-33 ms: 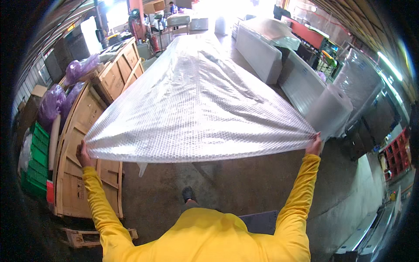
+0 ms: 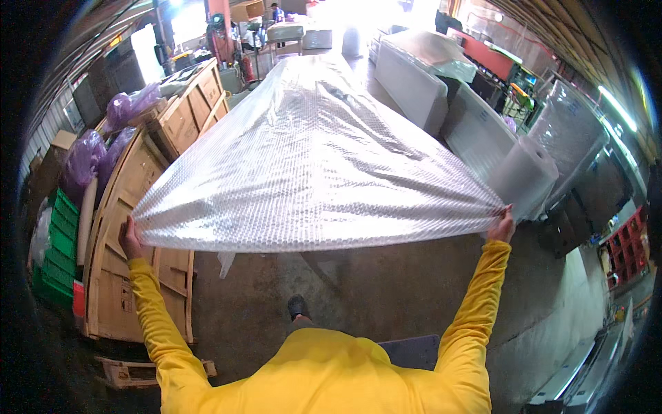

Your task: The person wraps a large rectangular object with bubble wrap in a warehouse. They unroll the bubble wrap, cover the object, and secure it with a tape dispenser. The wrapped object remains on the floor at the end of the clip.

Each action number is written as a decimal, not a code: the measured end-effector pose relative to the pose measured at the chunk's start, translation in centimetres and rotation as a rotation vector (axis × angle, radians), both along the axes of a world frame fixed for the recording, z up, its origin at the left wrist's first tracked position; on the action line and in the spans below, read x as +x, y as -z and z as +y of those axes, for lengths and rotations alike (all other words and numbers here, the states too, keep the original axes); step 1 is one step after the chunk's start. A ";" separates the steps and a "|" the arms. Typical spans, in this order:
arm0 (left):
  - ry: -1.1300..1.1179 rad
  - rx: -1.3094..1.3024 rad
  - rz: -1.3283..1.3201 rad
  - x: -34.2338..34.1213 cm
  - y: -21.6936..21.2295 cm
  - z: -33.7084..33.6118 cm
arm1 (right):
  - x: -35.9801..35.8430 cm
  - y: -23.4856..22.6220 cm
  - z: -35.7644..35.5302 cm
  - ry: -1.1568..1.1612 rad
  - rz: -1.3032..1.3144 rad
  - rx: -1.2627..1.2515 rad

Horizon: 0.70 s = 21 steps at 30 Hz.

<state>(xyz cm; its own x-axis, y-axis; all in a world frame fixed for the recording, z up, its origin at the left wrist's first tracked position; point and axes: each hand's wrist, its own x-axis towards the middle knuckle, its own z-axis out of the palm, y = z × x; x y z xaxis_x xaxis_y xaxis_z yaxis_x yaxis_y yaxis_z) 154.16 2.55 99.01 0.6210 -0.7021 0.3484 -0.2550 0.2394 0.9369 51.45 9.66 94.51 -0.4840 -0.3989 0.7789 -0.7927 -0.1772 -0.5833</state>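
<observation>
A wide sheet of clear, shiny bubble wrap (image 2: 310, 165) stretches away from me, its near edge pulled taut between my two hands. My left hand (image 2: 130, 239) is closed on the near left corner, beside a wooden crate. On the other side, my right hand (image 2: 503, 225) grips the near right corner, with a standing roll of wrap just beyond it. Creases run from the right corner toward the middle of the sheet. Whatever lies beneath the far part is covered and hard to make out.
Wooden crates (image 2: 138, 276) line the left, with purple plastic bundles (image 2: 84, 157) and a green crate (image 2: 58, 241). At right stand wrapped white panels (image 2: 476, 131), a bubble wrap roll (image 2: 525, 172) and a red crate (image 2: 626, 243). A person (image 2: 277, 14) is far off. A dark flat piece (image 2: 410, 350) lies near my feet.
Both hands, with the bubble wrap's near edge, are slightly higher in the picture. My right hand is also a little farther right. The grip on both corners is unchanged.
</observation>
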 end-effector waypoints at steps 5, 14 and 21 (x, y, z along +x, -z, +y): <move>-0.099 0.045 0.011 -0.8 -4.8 0.3 | -1.0 -9.9 -2.2 -0.075 -0.319 0.066; -0.046 0.113 0.095 -0.8 1.9 5.2 | 4.6 -9.9 5.1 -0.286 -0.683 0.000; -0.065 0.274 -0.130 0.3 5.4 7.2 | 3.8 -5.4 7.6 -0.061 -0.467 0.110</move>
